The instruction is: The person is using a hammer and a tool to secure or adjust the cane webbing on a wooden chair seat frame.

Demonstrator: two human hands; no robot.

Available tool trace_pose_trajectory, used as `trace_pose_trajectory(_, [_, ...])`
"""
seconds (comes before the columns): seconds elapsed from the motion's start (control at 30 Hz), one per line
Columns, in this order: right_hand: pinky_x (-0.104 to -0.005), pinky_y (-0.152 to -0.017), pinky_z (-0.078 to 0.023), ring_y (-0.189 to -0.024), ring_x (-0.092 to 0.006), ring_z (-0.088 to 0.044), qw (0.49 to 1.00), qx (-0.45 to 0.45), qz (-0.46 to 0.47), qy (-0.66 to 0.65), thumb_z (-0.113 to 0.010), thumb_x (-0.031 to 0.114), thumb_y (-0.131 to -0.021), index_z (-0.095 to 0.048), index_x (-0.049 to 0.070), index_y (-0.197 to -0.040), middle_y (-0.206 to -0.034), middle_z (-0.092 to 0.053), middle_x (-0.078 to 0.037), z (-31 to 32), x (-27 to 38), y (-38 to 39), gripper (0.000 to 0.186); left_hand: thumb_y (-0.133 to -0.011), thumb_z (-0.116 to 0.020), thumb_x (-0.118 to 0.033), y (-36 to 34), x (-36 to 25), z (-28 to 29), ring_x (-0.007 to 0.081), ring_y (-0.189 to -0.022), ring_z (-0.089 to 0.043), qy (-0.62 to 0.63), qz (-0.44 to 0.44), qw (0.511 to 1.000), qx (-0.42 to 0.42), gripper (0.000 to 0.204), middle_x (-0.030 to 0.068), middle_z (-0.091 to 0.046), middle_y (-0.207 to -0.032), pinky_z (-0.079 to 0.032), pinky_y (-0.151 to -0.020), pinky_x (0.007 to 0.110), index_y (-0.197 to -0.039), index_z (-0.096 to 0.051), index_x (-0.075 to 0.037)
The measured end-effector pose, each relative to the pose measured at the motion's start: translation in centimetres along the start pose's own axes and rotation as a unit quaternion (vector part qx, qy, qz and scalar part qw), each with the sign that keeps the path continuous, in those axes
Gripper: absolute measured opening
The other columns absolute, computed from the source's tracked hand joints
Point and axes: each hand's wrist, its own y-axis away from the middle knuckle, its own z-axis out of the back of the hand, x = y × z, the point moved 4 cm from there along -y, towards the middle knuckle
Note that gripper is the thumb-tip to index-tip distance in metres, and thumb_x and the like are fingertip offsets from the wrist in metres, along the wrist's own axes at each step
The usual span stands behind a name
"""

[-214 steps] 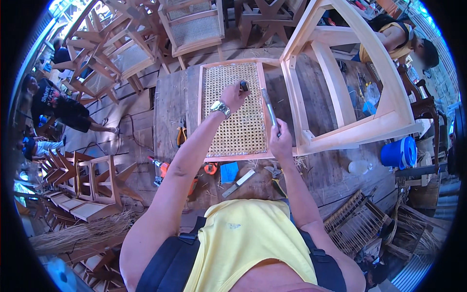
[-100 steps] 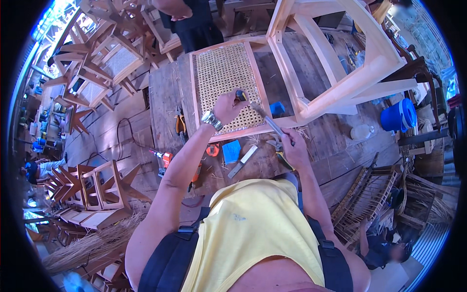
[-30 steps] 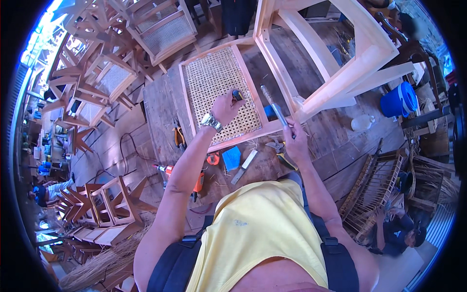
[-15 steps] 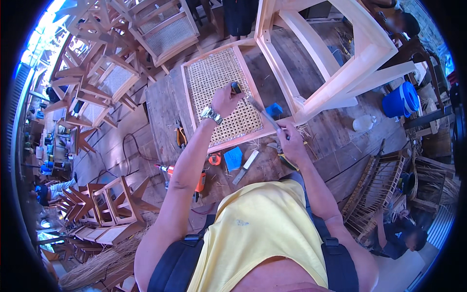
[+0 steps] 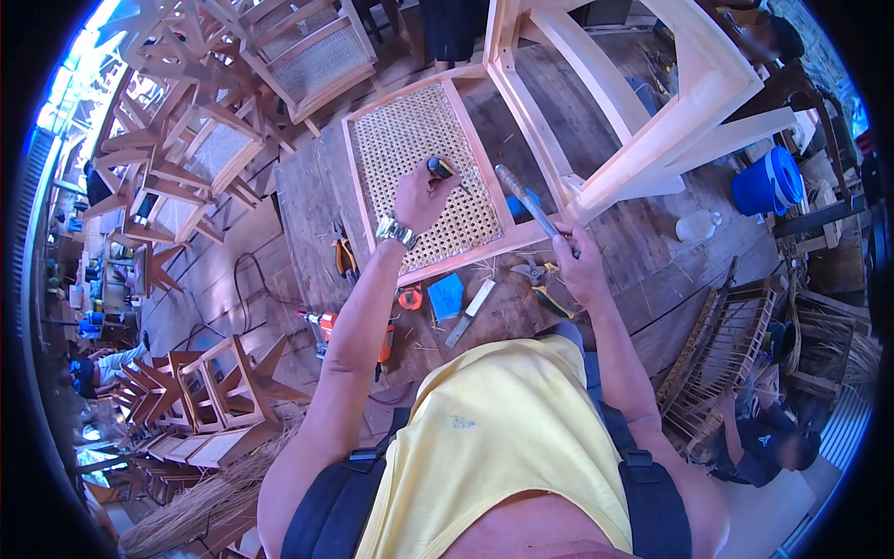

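My left hand point(image 5: 419, 200), with a metal watch at the wrist, grips a short tool with a black-and-yellow handle point(image 5: 440, 168). Its working end is too small to make out. Beneath that hand lies a cane-webbing panel point(image 5: 391, 140) set in a pale wooden frame point(image 5: 473, 149). My right hand point(image 5: 582, 265) is closed round the lower end of a long grey bar-like tool point(image 5: 531, 207). The bar points up and left across the frame's right rail, its far end apart from the left-hand tool. A blue piece point(image 5: 518, 206) lies behind the bar.
The workbench holds orange-handled pliers point(image 5: 345, 256), an orange tape measure point(image 5: 410, 297), a blue square point(image 5: 446, 297), a flat blade point(image 5: 470, 313), yellow-handled cutters point(image 5: 549, 296) and a red power tool point(image 5: 326, 323). A wooden chair frame point(image 5: 652, 158) stands right; a blue bucket point(image 5: 768, 182) sits beyond.
The bar's far end has swung up and away from the left-hand tool. My right hand has shifted slightly right, uncovering the cutters. My left hand has moved a little left and down.
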Motion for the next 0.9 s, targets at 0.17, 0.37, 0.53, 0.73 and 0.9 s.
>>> trace_pose_trajectory(0.17, [-0.0197,-0.056,-0.036,-0.064,-0.0014,-0.042,1.0,0.02,0.008,0.008,-0.055,0.009,-0.101,-0.058,0.001,-0.121,-0.076,-0.05,0.005,-0.4,-0.1,-0.3,0.022,-0.088,-0.074,-0.026,0.3,1.2,-0.9,0.0157,-0.06,-0.064,-0.027,-0.02,0.999,-0.009,0.027,0.0094,-0.071,-0.073,-0.048,-0.057,0.031,-0.107,-0.068,-0.008])
trace_pose_trajectory(0.37, [-0.0198,-0.054,-0.037,-0.062,-0.0017,-0.044,1.0,0.01,-0.028,0.006,-0.054,0.011,-0.101,-0.059,0.002,-0.122,-0.077,-0.053,0.004,0.1,-1.6,-0.1,0.023,-0.088,-0.072,-0.029,-0.4,0.1,-1.5,0.0308,-0.063,-0.066,-0.02,-0.027,0.999,0.035,0.029,0.0146,-0.066,-0.07,-0.05,-0.06,0.039,-0.099,-0.063,-0.004])
trace_pose_trajectory(0.53, [-0.0239,-0.067,-0.045,-0.075,-0.0045,-0.052,0.996,0.024,-0.089,0.005,-0.055,0.009,-0.1,-0.06,0.001,-0.12,-0.088,-0.06,0.0,-0.3,-1.4,0.1,0.022,-0.088,-0.072,-0.027,-0.4,0.8,-2.1,0.0308,-0.066,-0.068,-0.035,-0.051,0.996,0.068,0.028,0.0159,-0.068,-0.072,-0.051,-0.062,0.04,-0.099,-0.063,-0.003])
trace_pose_trajectory(0.73, [-0.0235,-0.068,-0.045,-0.076,-0.0046,-0.051,0.994,0.084,-0.029,0.059,-0.054,0.009,-0.1,-0.059,0.001,-0.119,-0.091,-0.06,0.0,-1.0,-1.2,1.2,0.021,-0.087,-0.074,-0.029,-0.9,0.1,-1.0,0.0315,-0.066,-0.068,-0.005,-0.023,0.999,0.048,0.03,0.0155,-0.069,-0.074,-0.052,-0.062,0.041,-0.099,-0.063,-0.003])
trace_pose_trajectory(0.9, [-0.0249,-0.072,-0.047,-0.08,-0.0061,-0.056,0.998,0.031,-0.049,0.02,-0.054,0.009,-0.1,-0.059,0.0,-0.12,-0.096,-0.064,-0.003,-0.9,-1.2,0.3,0.022,-0.086,-0.075,-0.028,-1.5,1.9,-2.5,0.0315,-0.065,-0.069,-0.015,-0.067,0.997,0.039,0.03,0.0158,-0.069,-0.071,-0.052,-0.059,0.04,-0.099,-0.063,-0.003])
